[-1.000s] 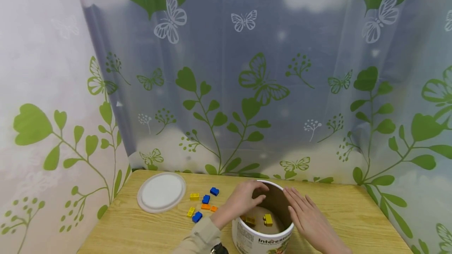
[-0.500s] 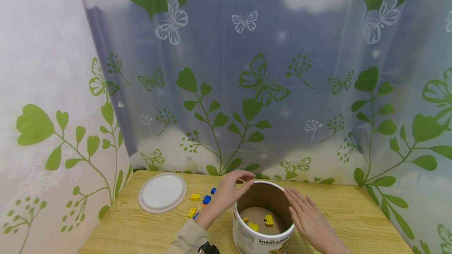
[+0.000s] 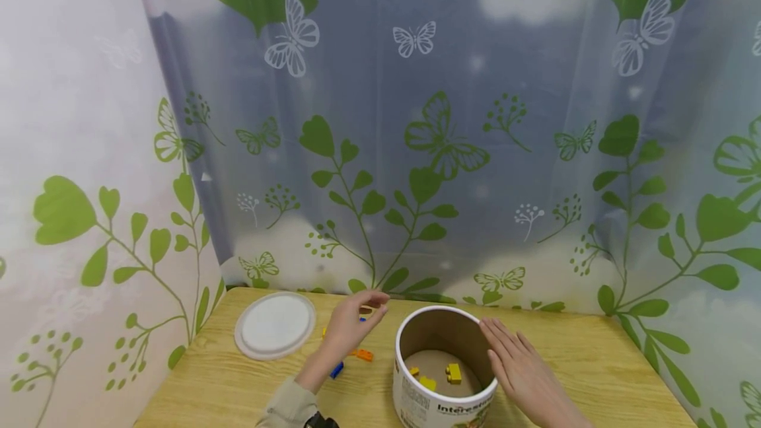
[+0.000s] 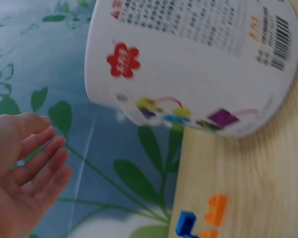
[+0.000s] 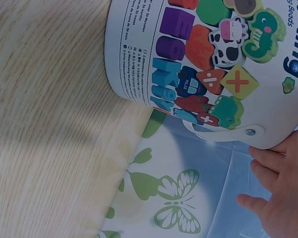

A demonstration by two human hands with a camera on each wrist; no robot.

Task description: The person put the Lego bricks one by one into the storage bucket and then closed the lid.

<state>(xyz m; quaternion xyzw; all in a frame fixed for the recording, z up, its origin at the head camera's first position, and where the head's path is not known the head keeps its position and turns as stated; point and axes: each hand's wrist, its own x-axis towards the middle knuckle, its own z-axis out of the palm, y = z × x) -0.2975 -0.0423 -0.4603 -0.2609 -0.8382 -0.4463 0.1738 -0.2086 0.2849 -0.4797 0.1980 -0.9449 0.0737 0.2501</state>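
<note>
A round white bucket point(image 3: 413, 398) with printed sides stands on the table, its top uncovered. Inside lie a yellow toy brick point(image 3: 454, 373) and other yellow pieces point(image 3: 427, 383) near the left wall. My right hand point(image 3: 526, 372) rests with straight fingers against the bucket's right rim; the right wrist view shows its fingertips point(image 5: 268, 158) at that edge. Left of the bucket, my left hand point(image 3: 347, 325) is raised over the loose bricks, fingers loosely bent and holding nothing. Beneath it show an orange brick point(image 3: 364, 355) and a blue brick point(image 3: 337, 370); the hand hides others partly.
A round white lid point(image 3: 276, 324) lies at the table's back left. Behind the wooden table point(image 3: 214, 382) hangs a curtain point(image 3: 505, 170) printed with leaves and butterflies. A carry handle point(image 5: 218, 134) is fixed to the bucket's side.
My left hand has come out of the bucket and moved left over the loose bricks. A yellow piece now lies at the bucket's near left inside. My right hand has stayed at the rim.
</note>
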